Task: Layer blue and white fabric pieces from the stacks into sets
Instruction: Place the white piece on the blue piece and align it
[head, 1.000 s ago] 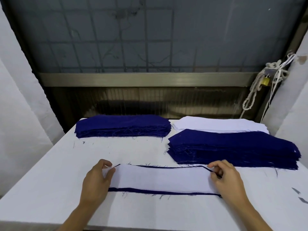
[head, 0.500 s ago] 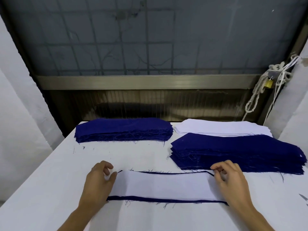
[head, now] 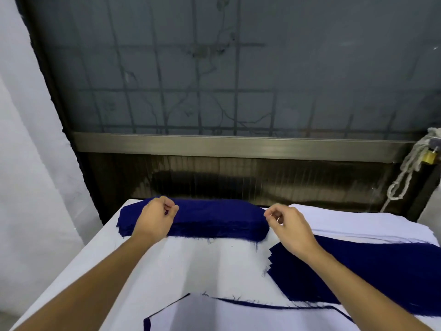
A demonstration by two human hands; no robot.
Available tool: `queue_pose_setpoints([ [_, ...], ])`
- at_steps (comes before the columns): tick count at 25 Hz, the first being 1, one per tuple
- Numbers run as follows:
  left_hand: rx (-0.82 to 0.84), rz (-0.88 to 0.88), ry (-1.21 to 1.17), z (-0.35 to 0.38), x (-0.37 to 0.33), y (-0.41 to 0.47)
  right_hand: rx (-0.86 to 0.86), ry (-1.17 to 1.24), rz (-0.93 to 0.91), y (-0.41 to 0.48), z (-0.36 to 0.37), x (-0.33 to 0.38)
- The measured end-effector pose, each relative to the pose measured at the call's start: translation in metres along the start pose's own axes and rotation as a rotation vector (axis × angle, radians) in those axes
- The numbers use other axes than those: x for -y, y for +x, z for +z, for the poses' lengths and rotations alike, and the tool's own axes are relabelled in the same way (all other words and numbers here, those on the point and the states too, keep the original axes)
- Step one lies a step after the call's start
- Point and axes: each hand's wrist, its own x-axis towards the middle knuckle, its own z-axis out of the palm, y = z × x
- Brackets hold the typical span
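both hands leave the layered set and reach for the far blue stack

half a second ago the two hands sat at either end of the layered set [head: 238, 317], fingertips on its corners. now both arms are stretched out across the table [head: 202, 263]. the left hand [head: 155, 217] hangs over the left end of the far blue stack [head: 214, 218], fingers curled down toward the cloth. the right hand [head: 290, 223] is at that stack's right end, thumb and forefinger drawn close together. whether either hand has a piece pinched yet i cannot tell. the set lies at the near edge as before, a white piece on a blue one, with only a thin blue border showing along its far and left sides. the view has pushed forward, so the set now sits at the very bottom.

to the right, the near blue stack [head: 370, 271] lies slightly fanned under the right forearm, which crosses its left corner. the white stack [head: 358, 220] lies just behind it, close beside the far blue stack's end. behind the table run a metal rail [head: 238, 145] and a frosted pane [head: 214, 80] with a grille showing through. a knotted rope [head: 403, 177] and a brass padlock [head: 429, 158] hang at the right.

the lower part of the set is cut off by the frame, as are the right ends of the near blue stack and the white stack. the left hand hides the cloth beneath it.
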Motion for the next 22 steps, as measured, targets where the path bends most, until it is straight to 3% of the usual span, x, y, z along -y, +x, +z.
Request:
queue_pose_setpoints([
  [7, 0.212, 0.018, 0.275, 0.02, 0.022, 0.062, 0.121, -0.166, -0.048, 0.068, 0.049, 0.003],
  [13, 0.314, 0.032, 0.302, 0.038, 0.03, 0.082, 0.119, -0.244, -0.113, 0.092, 0.076, 0.003],
  [17, 0.197, 0.138, 0.305, 0.042, 0.041, 0.081, 0.127, -0.283, -0.153, 0.095, 0.094, 0.009],
  [20, 0.216, 0.054, 0.215, 0.046, 0.045, 0.081, 0.148, -0.319, -0.185, 0.096, 0.106, 0.015],
  [22, 0.24, 0.09, 0.307, 0.048, 0.041, 0.081, 0.151, -0.345, -0.185, 0.096, 0.112, 0.017],
])
